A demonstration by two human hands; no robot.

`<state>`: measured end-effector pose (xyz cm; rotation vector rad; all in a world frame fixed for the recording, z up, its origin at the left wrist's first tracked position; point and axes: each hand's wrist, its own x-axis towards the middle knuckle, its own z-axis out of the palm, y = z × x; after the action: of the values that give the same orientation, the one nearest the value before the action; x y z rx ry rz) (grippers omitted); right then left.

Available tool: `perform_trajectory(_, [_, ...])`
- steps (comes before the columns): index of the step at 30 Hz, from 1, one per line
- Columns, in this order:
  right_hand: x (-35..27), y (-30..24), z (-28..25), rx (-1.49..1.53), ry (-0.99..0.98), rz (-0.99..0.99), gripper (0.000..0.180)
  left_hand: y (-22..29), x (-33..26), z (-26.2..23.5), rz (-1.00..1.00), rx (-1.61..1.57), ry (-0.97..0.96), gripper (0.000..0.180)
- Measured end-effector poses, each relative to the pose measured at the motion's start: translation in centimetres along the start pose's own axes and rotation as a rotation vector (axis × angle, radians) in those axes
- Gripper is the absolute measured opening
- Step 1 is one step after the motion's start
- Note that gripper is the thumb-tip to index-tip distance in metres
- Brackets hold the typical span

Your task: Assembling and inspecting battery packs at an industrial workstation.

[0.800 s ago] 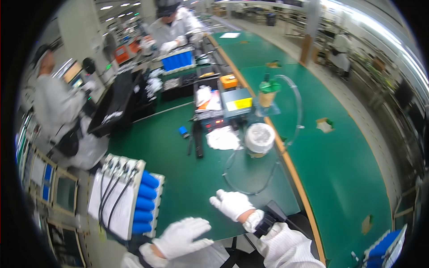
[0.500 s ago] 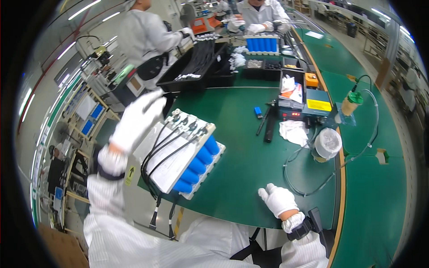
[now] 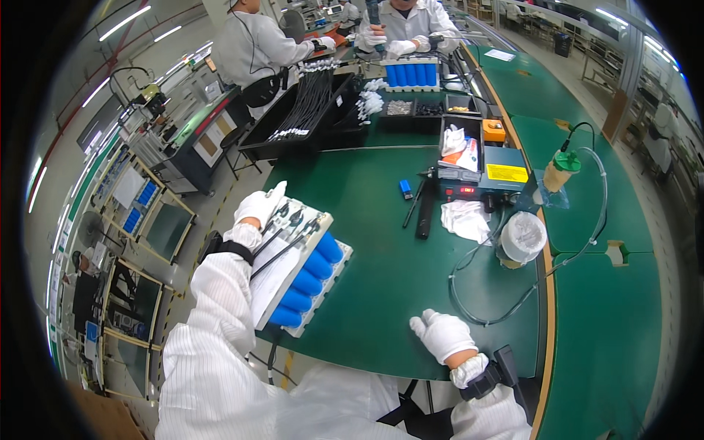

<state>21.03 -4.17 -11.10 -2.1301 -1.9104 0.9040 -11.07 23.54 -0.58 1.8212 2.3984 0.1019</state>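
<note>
A battery pack [image 3: 299, 291] of blue cylindrical cells between white plastic frames lies at the left front of the green table, tilted in the view. White paper [image 3: 276, 275] covers part of its upper side, and black cables [image 3: 270, 249] run from the terminals at its far end. My white-gloved left hand [image 3: 257, 207] is at the pack's far-left corner, open, one finger stretched toward the far side; its other fingers are partly hidden. My gloved right hand [image 3: 444, 336] rests on the table to the right of the pack, open and loosely bent, holding nothing.
Black bins [image 3: 275, 139] with cables stand at the back left. A blue box-shaped device [image 3: 506, 176], a white cloth [image 3: 466, 220], a lidded jar [image 3: 522, 238] and a looped tube [image 3: 477, 320] lie on the right. Across the table, a person [image 3: 407, 29] works behind another pack [image 3: 411, 75].
My left hand has come down and inward from above the pack's left side to its far corner. My forearm now covers the loose cables. My right hand has barely moved.
</note>
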Motion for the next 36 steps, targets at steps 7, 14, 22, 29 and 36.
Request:
perform_trajectory(7, [0.4,-0.5,0.1,-0.021,0.034,-0.047,0.044,5.0,-2.2,-0.1,0.267,0.028,0.033,0.071])
perform_trajectory(14, [4.8,-1.2,-3.9,0.115,0.546,0.083,0.030,11.9,-9.0,-0.2,0.857,0.059,-0.137,0.068])
perform_trajectory(22, [21.5,-1.6,-5.4,0.019,0.518,0.341,0.054,12.5,-11.0,1.6,1.179,-0.126,-0.074,0.072])
perform_trajectory(29, [18.3,-2.7,-7.9,0.078,0.524,0.312,0.046,12.1,-10.3,1.2,1.117,-0.065,-0.208,0.072])
perform_trajectory(36, [2.9,-5.6,-16.6,0.002,0.646,-0.002,0.020,12.5,-10.2,0.5,1.073,-0.045,-0.311,0.070])
